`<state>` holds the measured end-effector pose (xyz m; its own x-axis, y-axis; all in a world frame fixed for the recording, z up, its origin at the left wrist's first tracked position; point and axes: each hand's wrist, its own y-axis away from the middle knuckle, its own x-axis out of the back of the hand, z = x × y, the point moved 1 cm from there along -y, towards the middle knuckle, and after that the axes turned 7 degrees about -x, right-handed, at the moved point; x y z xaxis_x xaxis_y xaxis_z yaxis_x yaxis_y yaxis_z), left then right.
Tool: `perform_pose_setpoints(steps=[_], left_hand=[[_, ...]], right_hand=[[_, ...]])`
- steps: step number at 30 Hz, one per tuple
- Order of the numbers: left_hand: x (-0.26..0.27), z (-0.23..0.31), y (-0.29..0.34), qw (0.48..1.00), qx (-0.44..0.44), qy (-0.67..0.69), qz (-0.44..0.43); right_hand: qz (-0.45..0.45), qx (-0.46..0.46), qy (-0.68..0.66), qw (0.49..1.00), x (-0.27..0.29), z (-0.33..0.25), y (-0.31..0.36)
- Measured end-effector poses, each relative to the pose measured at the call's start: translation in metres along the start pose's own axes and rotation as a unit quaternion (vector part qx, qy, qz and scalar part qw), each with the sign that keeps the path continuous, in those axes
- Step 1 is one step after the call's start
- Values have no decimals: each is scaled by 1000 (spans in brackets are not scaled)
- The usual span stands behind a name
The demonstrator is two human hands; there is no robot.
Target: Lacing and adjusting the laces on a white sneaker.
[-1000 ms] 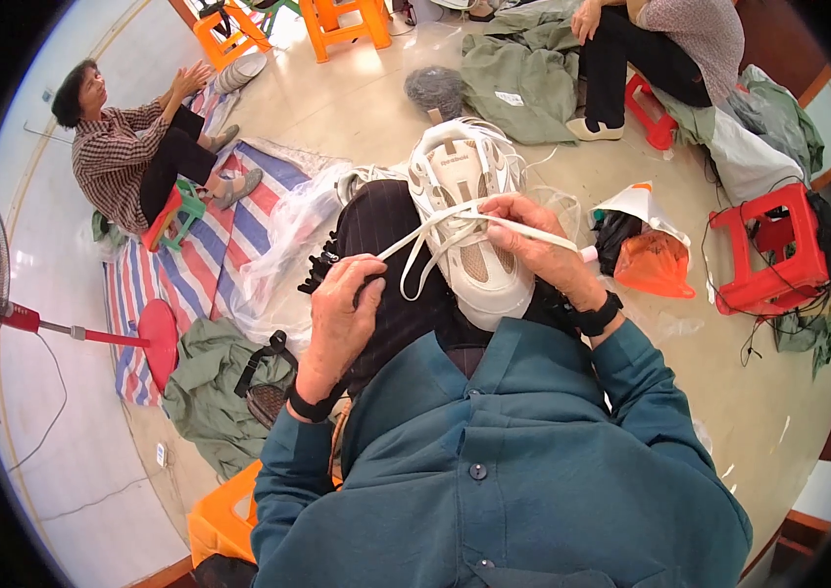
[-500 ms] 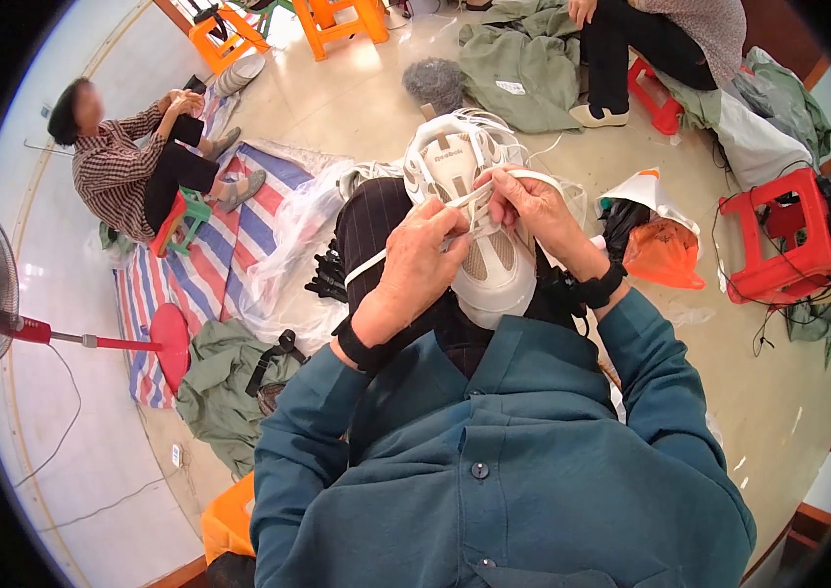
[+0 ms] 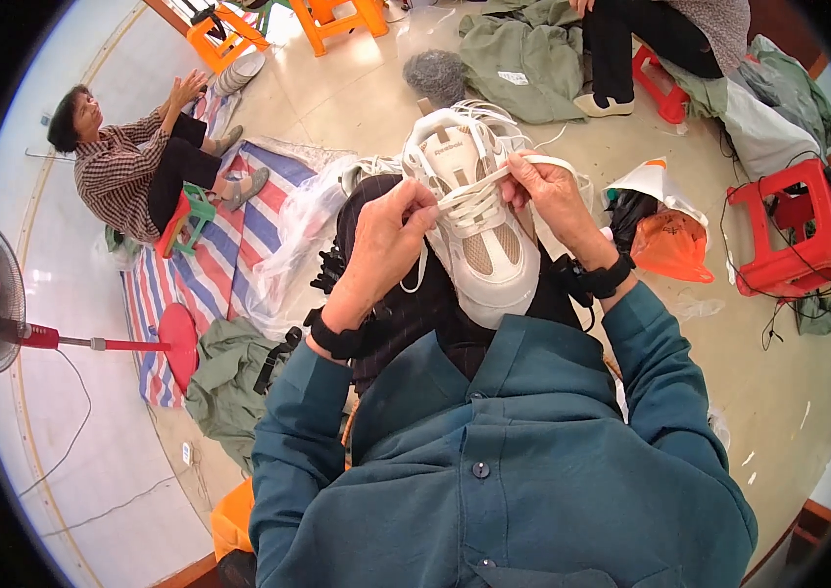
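Observation:
A white and beige sneaker (image 3: 494, 279) rests on my lap, its toe toward me and its tongue away from me. White shoelaces (image 3: 475, 208) cross its front in several rows. On the shoe's left side my left hand (image 3: 386, 235) is closed in a pinch at the shoelace, and a loose strand hangs below it. My right hand (image 3: 555, 199) pinches the shoelace on the other side, near the upper eyelets, with a loop of lace trailing over the fingers. A lace stretch runs across the shoe between both hands.
A person in a checked shirt (image 3: 126, 162) sits at the left on a low stool; another person's dark-trousered legs (image 3: 656, 44) are at the back right. A red stool (image 3: 744, 230) draped with cables and an orange bag (image 3: 672, 245) stand right. A floor fan (image 3: 175, 345) is left.
My hands have moved apart, the left toward the left, the right slightly up and right. The lace between them is drawn across the shoe. The seated person has raised their hands.

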<state>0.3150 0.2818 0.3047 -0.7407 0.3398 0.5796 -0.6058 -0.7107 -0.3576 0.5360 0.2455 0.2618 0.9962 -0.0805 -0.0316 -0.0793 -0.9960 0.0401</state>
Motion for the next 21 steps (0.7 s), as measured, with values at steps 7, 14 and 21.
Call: perform_pose_setpoints(steps=[7,14,21], left_hand=[[-2,-22,-6,998,-7,63,-14],[-4,-25,-9,996,-11,88,-27],[-1,-31,-10,984,34,156,-77]], right_hand=[[78,50,-74,993,29,-6,-4],[159,30,-142,977,103,5,2],[208,44,-176,961,177,-2,9]])
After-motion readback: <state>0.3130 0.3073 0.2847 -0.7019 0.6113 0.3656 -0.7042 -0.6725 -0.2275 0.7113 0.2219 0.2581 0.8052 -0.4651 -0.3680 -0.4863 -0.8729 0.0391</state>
